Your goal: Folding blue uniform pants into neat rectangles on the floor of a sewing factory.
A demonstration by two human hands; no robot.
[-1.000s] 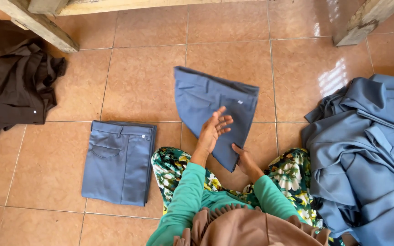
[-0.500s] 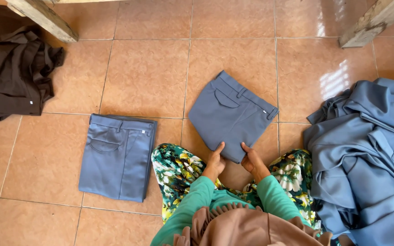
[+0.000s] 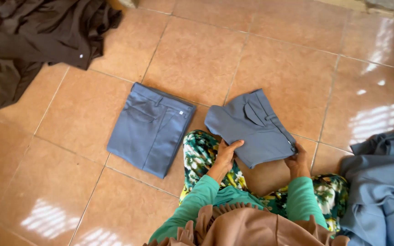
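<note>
The floor (image 3: 197, 59) is made of glossy orange-brown tiles. On it lie folded blue-grey trousers (image 3: 149, 128), a heap of dark brown clothes (image 3: 33, 36) at the upper left, and a pile of blue-grey clothes (image 3: 381, 187) at the right.

No packages, signs or screens are in view. The only possible label is a small pale square (image 3: 181, 112) at the waistband corner of the folded blue trousers (image 3: 149, 130) lying flat on the tiled floor (image 3: 197, 59); it is too small to confirm.
</note>
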